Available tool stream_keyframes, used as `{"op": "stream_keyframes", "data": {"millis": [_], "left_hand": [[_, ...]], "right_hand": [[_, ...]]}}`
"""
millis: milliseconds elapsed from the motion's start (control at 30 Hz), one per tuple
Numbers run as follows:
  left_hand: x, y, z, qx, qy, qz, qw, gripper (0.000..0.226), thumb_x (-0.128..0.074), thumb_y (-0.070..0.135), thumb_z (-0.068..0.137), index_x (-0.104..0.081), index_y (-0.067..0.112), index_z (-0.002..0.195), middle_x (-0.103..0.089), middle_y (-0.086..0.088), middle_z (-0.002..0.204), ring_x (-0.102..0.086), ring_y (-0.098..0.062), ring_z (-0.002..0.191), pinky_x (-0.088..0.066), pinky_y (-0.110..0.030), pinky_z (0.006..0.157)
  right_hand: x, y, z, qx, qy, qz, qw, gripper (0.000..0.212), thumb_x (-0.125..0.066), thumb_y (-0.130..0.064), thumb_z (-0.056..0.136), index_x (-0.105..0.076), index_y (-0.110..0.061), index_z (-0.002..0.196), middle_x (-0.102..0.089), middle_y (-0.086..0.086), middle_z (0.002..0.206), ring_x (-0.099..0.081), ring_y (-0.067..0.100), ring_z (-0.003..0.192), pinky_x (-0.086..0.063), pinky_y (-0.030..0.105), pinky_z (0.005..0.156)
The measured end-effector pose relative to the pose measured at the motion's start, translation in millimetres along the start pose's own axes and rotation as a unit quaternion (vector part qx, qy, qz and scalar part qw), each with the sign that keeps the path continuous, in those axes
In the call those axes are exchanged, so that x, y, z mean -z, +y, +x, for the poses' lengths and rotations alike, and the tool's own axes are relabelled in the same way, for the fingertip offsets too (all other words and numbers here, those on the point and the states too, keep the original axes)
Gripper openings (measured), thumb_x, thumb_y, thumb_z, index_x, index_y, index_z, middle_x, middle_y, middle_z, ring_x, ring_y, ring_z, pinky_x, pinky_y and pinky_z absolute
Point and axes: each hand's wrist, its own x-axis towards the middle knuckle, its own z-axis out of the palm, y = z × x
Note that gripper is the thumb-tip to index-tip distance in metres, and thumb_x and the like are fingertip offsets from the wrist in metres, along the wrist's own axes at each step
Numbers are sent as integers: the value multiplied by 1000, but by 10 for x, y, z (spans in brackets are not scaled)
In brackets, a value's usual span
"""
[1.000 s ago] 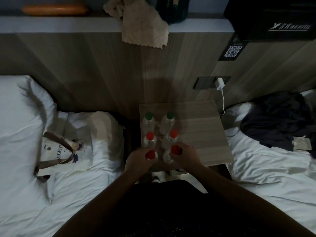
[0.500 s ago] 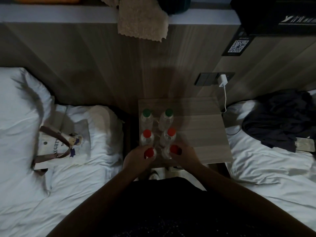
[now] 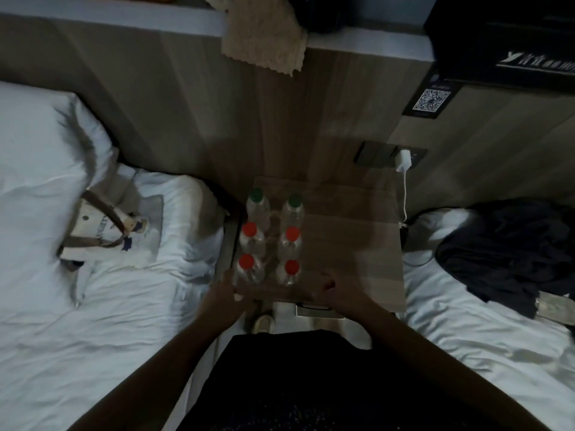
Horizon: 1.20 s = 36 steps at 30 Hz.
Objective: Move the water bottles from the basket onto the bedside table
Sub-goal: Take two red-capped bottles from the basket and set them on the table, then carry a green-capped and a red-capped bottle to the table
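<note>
Several clear water bottles stand upright in two rows on the left part of the wooden bedside table [image 3: 351,244]. The back pair has green caps [image 3: 256,194], the others red caps [image 3: 246,262]. My left hand [image 3: 222,293] hovers just left of the nearest left bottle, fingers relaxed, holding nothing. At the table's front edge my right hand [image 3: 326,290] sits just right of the nearest right bottle [image 3: 291,270], fingers loosely curled and empty. A canvas tote bag [image 3: 105,234] lies on the left bed.
White beds flank the table; dark clothes [image 3: 510,247] are heaped on the right one. A white charger [image 3: 404,160] with its cable hangs from the wall socket behind the table. A beige towel [image 3: 264,42] drapes over the headboard ledge.
Both hands have let go of the two nearest red-capped bottles and drawn back toward me. The bottles stay standing on the table.
</note>
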Motion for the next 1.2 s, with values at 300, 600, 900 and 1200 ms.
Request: {"op": "stream_keyframes", "data": {"millis": [300, 600, 900, 1200], "left_hand": [[-726, 321, -1084, 104, 92, -81, 987, 63, -71, 30, 79, -46, 9, 133, -56, -13, 127, -53, -26, 117, -39, -29, 93], [-1314, 501, -2344, 119, 212, -114, 963, 57, -73, 34, 77, -53, 12, 124, -59, -8, 120, -56, -22, 113, -44, -34, 97], [-1683, 326, -3110, 199, 280, -163, 925, 56, -69, 35, 81, -49, 14, 129, -54, -6, 129, -51, -21, 121, -40, -31, 100], [-2282, -162, -4292, 290, 332, -216, 871, 56, -66, 37, 83, -47, 16, 131, -49, -4, 136, -49, -20, 123, -39, -30, 100]], "right_hand": [[377, 565, -373, 86, -88, 34, 992, 47, -70, -19, 83, -51, -15, 126, -59, 2, 103, -58, 15, 97, -49, 25, 79], [407, 668, -738, 180, -263, -58, 946, 50, -65, -21, 87, -45, -20, 132, -51, -5, 110, -53, 7, 96, -45, 22, 79], [-40, 402, -1146, 291, -286, -228, 884, 54, -64, -29, 86, -44, -20, 135, -53, 2, 126, -53, 18, 114, -46, 33, 94], [-794, 260, -2001, 376, -325, -337, 800, 53, -62, -34, 87, -42, -25, 136, -52, 0, 131, -54, 16, 115, -47, 33, 95]]}}
